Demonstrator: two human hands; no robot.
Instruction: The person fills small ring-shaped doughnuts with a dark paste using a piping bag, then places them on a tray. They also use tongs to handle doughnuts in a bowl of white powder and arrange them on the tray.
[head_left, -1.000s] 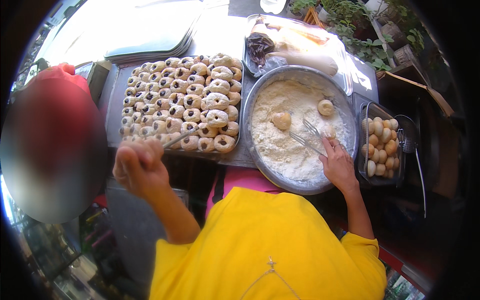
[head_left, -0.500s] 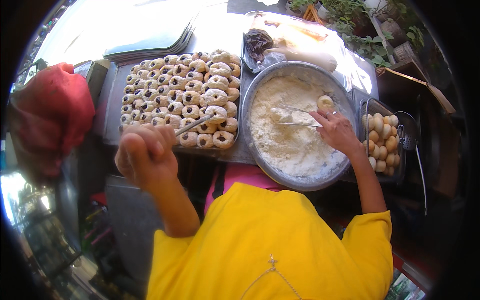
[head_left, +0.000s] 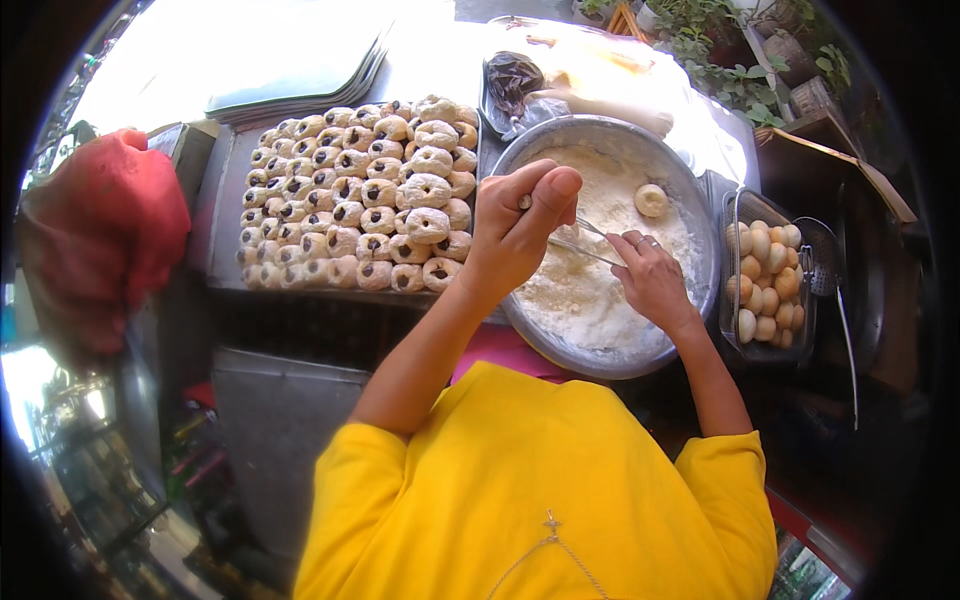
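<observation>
My left hand (head_left: 522,225) is a fist over the basin's left rim, closed round a thin stick (head_left: 525,202) that shows only by its end. My right hand (head_left: 656,280) grips metal tongs (head_left: 597,228), whose arms reach left over the white powder (head_left: 590,315) in a wide metal basin (head_left: 690,325). Part of the tongs is hidden behind my left fist. One pale ring doughnut (head_left: 652,200) lies on the powder, beyond my right hand. Left of the basin, a tray (head_left: 240,292) bears many powdered doughnuts (head_left: 378,220) in rows, several with dark filling showing.
Right of the basin is a wire basket (head_left: 735,205) of plain doughnuts (head_left: 762,270), with a skimmer (head_left: 820,255) beside it. Stacked trays (head_left: 300,100) lie behind the doughnuts. A dark plastic bag (head_left: 513,80) sits behind the basin. A red cloth (head_left: 115,220) hangs at left.
My left hand has swung right with the stick, from in front of the tray to over the basin. My right hand has drawn slightly nearer and left with the tongs, away from the ring doughnut.
</observation>
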